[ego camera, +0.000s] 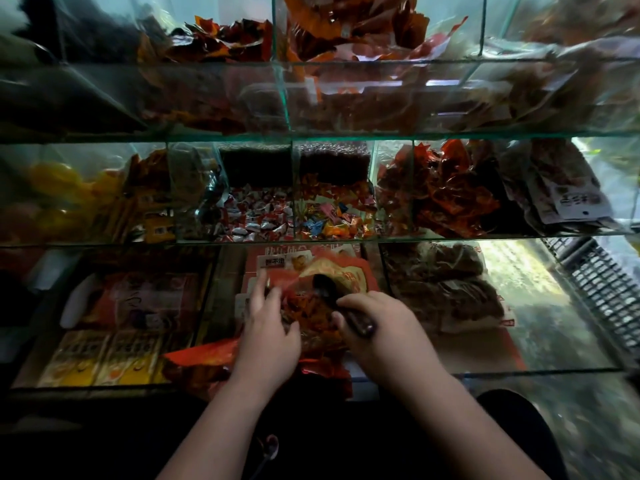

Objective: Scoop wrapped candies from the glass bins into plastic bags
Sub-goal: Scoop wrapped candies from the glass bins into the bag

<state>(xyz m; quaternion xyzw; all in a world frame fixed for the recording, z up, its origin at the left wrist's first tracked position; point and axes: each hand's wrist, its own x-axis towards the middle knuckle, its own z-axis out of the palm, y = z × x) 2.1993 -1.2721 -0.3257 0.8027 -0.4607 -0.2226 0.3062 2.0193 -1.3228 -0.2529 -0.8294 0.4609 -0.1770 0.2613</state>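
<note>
Orange-wrapped candies (308, 315) lie heaped in the front glass bin (519, 370). The right hand (381, 330) grips a dark scoop (325, 289) with its bowl at the heap. The left hand (270, 323) rests on the wrappers, grip unclear. No bag can be made out. Scooping looks mid-way, with bagging left.

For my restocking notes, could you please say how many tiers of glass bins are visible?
3: top tier, middle tier holding wrapped candies, bottom tier nearest the camera. Others may lie outside view.
</note>
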